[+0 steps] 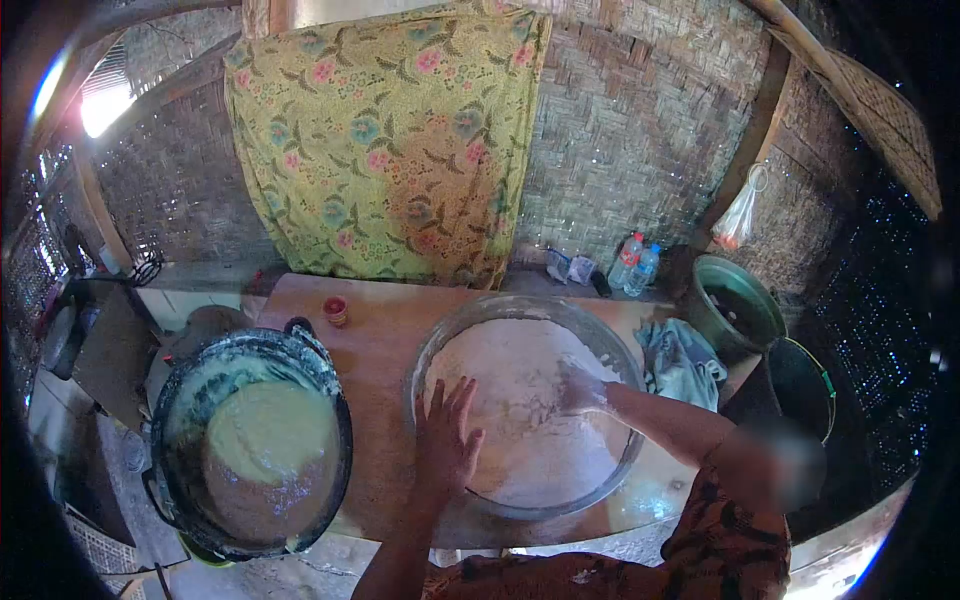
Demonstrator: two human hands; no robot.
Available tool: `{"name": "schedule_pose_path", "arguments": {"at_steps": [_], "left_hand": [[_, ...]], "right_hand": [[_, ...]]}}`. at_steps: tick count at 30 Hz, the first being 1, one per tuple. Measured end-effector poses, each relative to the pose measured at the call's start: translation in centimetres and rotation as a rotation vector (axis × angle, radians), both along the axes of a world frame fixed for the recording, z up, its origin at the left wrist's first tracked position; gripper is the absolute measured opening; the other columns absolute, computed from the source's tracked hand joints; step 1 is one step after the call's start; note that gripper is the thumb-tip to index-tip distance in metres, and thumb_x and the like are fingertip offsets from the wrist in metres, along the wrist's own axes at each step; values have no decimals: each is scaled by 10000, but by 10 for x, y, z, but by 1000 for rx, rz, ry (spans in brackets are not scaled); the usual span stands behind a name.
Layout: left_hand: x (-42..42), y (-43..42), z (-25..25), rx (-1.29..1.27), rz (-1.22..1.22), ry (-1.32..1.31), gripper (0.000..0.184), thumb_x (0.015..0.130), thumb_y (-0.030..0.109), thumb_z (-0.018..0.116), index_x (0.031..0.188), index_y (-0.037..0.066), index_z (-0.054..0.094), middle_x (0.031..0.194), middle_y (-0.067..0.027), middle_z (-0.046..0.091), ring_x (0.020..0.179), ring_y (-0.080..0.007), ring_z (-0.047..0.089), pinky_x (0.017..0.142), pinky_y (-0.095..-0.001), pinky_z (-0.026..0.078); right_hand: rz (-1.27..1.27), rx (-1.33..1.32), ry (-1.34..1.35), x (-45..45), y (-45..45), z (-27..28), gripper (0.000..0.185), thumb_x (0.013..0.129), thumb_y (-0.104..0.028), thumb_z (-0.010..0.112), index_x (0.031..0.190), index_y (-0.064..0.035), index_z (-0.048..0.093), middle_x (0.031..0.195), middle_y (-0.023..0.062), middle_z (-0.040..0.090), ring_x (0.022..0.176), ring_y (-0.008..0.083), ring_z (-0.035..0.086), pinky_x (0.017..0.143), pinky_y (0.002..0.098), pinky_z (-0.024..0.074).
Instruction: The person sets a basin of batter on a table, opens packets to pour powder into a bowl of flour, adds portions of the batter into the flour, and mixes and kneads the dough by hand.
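A wide metal basin (628, 465) stands on the table, holding a broad bed of white flour-like powder (530, 470). My left hand (450, 430) is at the basin's left side, fingers spread over the rim and the edge of the powder, with nothing in it. Reaching in from the right, my right hand (580, 390) is down at the powder near the middle. White dust coats it, and its fingers are blurred and partly buried. To the left, a big dark pot (345, 440) contains a pale yellowish dough-like mass (270, 430), with white residue smeared on its inner wall.
A small red cup (335, 311) stands on the wooden table (380, 340) behind the basin. At the right are a crumpled cloth (680, 362), a green tub (715, 268) and a dark bucket (800, 380). Two plastic bottles (636, 264) stand by the woven wall.
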State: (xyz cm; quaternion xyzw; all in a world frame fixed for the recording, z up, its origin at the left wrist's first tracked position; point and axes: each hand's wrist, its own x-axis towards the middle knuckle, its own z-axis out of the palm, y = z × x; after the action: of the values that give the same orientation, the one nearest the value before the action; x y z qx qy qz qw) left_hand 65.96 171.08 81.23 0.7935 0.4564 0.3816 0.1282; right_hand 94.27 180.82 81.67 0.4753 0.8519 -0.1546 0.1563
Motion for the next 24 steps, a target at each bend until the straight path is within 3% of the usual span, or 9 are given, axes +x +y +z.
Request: {"name": "schedule_pose_path", "arguments": {"at_steps": [3,9,17,22,24], "left_hand": [[0,6,-4,-20,-25,-88,606,974,406,402,1460,56,311,1490,-161,360,1414,-428,232,1148,-595,64],[1,9,2,-52,-39,-99,622,970,441,411,1462,72,319,1493,-149,363,1425,-415,218,1147,-593,66],[-3,3,-1,-24,18,34,610,948,435,466,1438,85,367,1495,-134,357,1424,-410,211,1149,-599,89],[-3,2,4,-30,-13,-19,611,921,408,509,1421,76,392,1486,-139,367,1417,-416,221,1152,-598,68],[-4,3,3,-26,-28,-23,618,911,401,520,1418,71,393,1483,-141,370,1415,-418,223,1153,-599,58]], "right_hand": [[-11,-1,-5,18,42,-43,648,802,-396,663,1336,-66,502,1320,212,523,1197,359,501,1059,449,369],[27,-37,-2,-25,87,-59,637,826,-412,639,1346,-74,495,1340,201,515,1193,349,506,1056,467,367],[229,-167,3,-106,34,-48,622,859,-433,607,1360,-85,487,1367,186,505,1188,336,513,1052,490,364],[107,-438,-75,-44,11,-49,614,879,-446,587,1369,-92,481,1384,177,498,1185,328,517,1049,504,362],[143,-159,110,0,-25,-69,609,862,-430,611,1352,-85,500,1336,185,534,1128,314,551,1013,475,400]]}}
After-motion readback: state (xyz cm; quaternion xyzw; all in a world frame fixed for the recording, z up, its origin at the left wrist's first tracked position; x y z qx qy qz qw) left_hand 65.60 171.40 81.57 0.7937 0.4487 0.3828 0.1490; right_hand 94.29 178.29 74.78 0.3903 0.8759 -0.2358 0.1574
